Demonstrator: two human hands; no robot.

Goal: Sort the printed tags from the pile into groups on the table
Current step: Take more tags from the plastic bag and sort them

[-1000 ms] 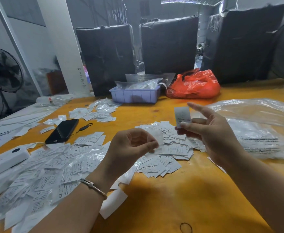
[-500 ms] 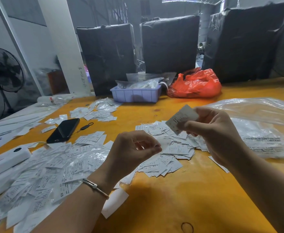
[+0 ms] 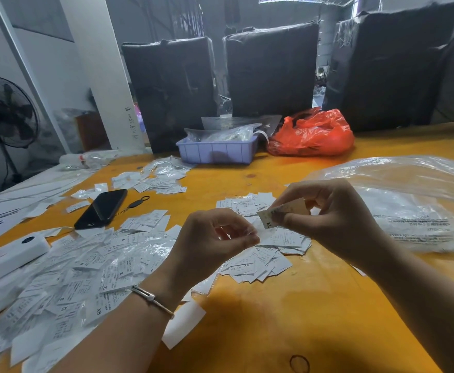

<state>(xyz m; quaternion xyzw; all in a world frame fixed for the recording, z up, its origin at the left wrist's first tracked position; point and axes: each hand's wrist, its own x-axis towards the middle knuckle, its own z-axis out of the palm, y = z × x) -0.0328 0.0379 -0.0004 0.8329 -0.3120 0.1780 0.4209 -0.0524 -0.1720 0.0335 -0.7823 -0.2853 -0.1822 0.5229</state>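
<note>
Fingers of the right hand (image 3: pixel 336 219) pinch an XL tag (image 3: pixel 270 216), tilted so its size reads, above the sorted stack (image 3: pixel 260 259). Just left of the tag, the left hand (image 3: pixel 215 238) curls loosely, seemingly empty.

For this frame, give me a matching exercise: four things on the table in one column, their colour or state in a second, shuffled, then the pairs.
Things:
1. phone
2. tray
3. bag
4. tag

States:
A. red, crumpled, at the far edge
B. pinched in the right hand, marked XL
C. black, lying flat, screen dark
D. lilac, holding clear packets

Pairs: 1-C, 2-D, 3-A, 4-B
</note>
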